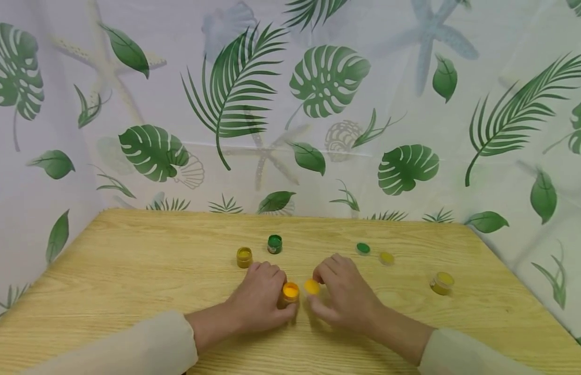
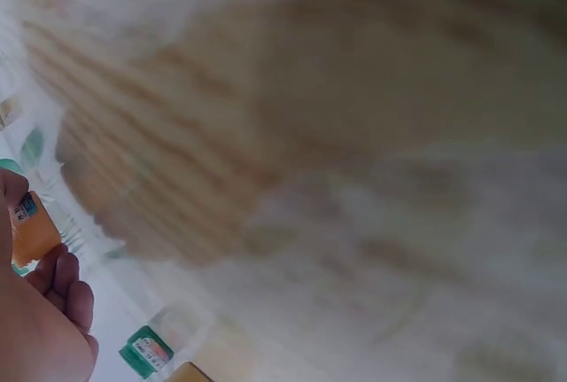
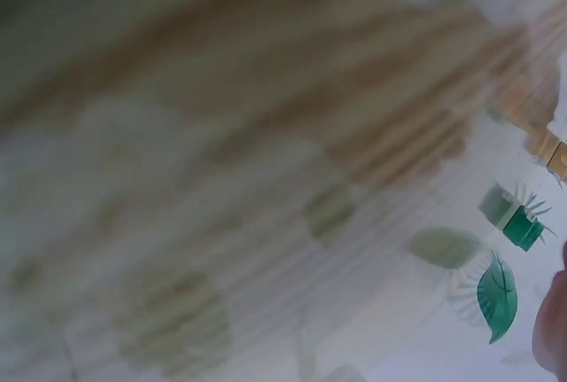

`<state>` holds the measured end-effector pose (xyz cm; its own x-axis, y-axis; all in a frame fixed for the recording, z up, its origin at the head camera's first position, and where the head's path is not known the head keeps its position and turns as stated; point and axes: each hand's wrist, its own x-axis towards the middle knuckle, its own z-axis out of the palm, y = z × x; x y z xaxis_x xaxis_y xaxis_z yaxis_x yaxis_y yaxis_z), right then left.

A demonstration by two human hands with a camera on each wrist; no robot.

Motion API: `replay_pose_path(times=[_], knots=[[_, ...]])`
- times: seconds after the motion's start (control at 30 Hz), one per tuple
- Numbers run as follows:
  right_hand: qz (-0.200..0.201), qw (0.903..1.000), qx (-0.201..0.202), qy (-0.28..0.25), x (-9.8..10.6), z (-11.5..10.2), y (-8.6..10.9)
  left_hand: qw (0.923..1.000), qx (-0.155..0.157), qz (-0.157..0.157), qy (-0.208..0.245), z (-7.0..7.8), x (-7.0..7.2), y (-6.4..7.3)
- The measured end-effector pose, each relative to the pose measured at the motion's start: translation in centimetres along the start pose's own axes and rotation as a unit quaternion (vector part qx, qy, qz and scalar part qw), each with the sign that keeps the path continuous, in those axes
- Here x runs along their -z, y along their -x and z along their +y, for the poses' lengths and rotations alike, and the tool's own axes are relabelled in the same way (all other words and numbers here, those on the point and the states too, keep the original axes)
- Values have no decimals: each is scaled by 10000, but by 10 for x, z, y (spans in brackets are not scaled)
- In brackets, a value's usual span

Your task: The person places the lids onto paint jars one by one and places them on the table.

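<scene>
Near the front middle of the table, my left hand (image 1: 261, 297) grips a small open jar of orange paint (image 1: 291, 292) between thumb and fingers. The jar stands upright with its bright paint showing. Just right of it, my right hand (image 1: 346, 297) pinches a round orange lid (image 1: 311, 286), apart from the jar's mouth. In the left wrist view the orange jar (image 2: 35, 233) appears at the left edge within the fingers. Only part of the right hand (image 3: 553, 324) enters the right wrist view, where the lid is out of sight.
Behind my left hand stand an open yellow paint jar (image 1: 244, 257) and an open green one (image 1: 274, 244). A green lid (image 1: 363, 248) and a yellow lid (image 1: 386, 258) lie beyond my right hand. Farther right is a lidded yellow jar (image 1: 442, 283). Leaf-printed cloth (image 1: 346, 172) hangs behind the table (image 1: 145, 260).
</scene>
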<state>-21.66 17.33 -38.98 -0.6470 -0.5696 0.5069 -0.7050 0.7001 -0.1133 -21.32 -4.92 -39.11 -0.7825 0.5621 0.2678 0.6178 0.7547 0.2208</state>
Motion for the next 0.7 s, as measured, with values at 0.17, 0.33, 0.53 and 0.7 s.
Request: replay_pose_path(times=[0.17,0.33,0.53,0.7], knots=[[272,9989,373,71,-5,-1,-3,9994,-188,103,-264,-5,-2,0],[195,9992,338,-57,-8,-3,-5,9979,-405,356,-370,-9,-6,-1],[93,9992,255,-301,-9,-6,-10,9959,-536,555,-462,-12,-7,-1],[128,9992,262,-258,-10,-7,-14,9958,-602,498,-473,-12,-7,-4]])
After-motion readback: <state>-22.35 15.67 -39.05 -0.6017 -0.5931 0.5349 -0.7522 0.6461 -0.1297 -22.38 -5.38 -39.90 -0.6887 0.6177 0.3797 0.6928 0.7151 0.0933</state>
